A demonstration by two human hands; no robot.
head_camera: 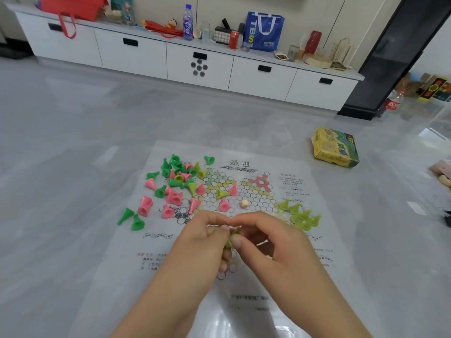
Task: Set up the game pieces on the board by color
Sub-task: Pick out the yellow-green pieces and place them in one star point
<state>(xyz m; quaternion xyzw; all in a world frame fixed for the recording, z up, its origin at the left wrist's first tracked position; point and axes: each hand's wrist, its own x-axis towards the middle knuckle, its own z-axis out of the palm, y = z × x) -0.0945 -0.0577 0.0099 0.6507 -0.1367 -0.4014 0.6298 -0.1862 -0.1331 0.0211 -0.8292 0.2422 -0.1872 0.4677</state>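
Both hands [231, 236] around yellow-green pieces [231, 240]

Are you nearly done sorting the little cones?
Not yet. Done: a group of yellow-green cones stands together at the right side of the board. In hand: the left hand and right hand both pinch yellow-green pieces between them. Left: the green cones and pink cones still lie mixed in a pile on the left, with a few strays on the circles.

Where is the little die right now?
In the head view the die sits near the middle of the paper board, just beyond the person's two hands, with a pink piece to its left and yellow-green pieces to its right.
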